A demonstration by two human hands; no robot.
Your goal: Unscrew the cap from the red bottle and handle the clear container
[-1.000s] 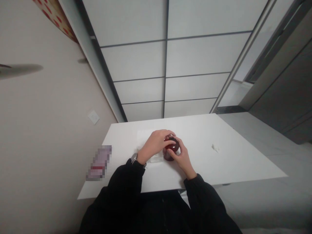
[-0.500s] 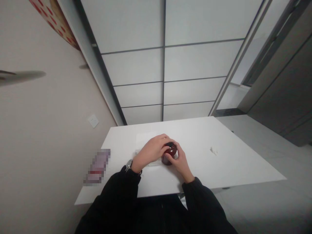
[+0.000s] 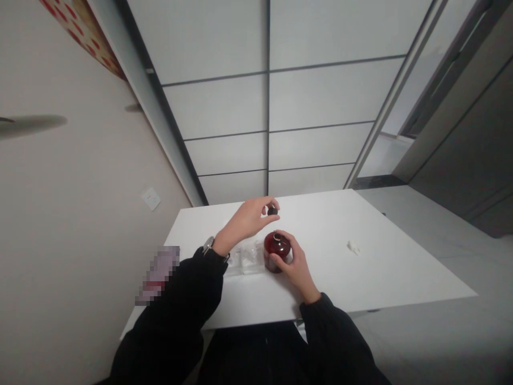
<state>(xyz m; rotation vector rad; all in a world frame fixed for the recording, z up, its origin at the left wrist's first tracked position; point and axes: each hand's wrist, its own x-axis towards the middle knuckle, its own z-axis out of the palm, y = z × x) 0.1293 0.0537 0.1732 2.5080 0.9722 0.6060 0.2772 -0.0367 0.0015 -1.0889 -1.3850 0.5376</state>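
Note:
A dark red, glossy round bottle [image 3: 274, 251] stands upright on the white table, its narrow mouth uncovered at the top. My right hand [image 3: 295, 262] is wrapped round the bottle's right side, thumb in front and fingers behind. Beyond and above the bottle, my left hand [image 3: 254, 216] pinches a small black cap [image 3: 272, 212] between thumb and fingers, apart from the bottle. Just left of the bottle sits a clear plastic box [image 3: 251, 259] with divided sections; my left forearm partly covers it, and its contents are hard to make out.
The white table [image 3: 385, 272] reaches toward panelled sliding doors [image 3: 224, 152]. A small crumpled white scrap [image 3: 353, 247] lies to the right. At the table's left edge is a blurred-out purplish item [image 3: 160, 272]. A wall socket [image 3: 151, 198] is on the left wall.
My left hand has lifted the black cap off the bottle and moved it up and away, baring the mouth. My right hand stays on the bottle. More of the clear box shows.

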